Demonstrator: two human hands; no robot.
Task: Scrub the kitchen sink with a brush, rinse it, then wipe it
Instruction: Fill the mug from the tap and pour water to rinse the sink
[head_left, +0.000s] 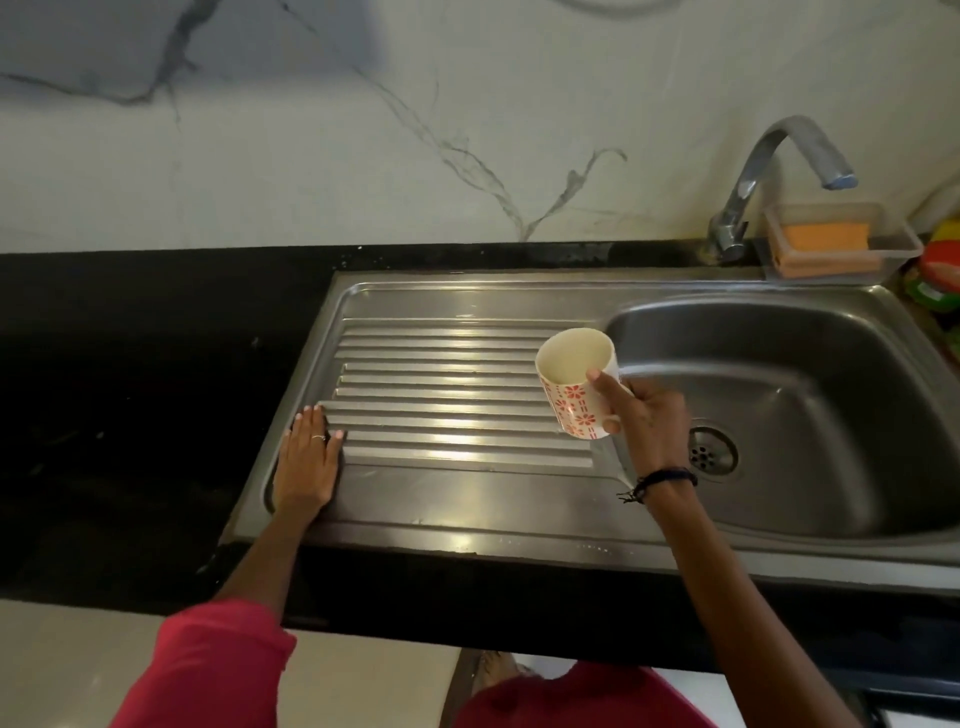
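The steel sink has a ribbed drainboard on the left and a basin with a round drain on the right. My left hand lies flat on the drainboard's left edge, fingers straight, pressing on something dark that shows only at its edges. My right hand grips a white mug with red flower patterns by its handle, tilted, above the line between drainboard and basin. I see no water running from the tap.
A clear tray holding an orange sponge stands behind the basin beside the tap. Colourful items sit at the far right edge. Black countertop extends left of the sink, with a marble-patterned wall behind.
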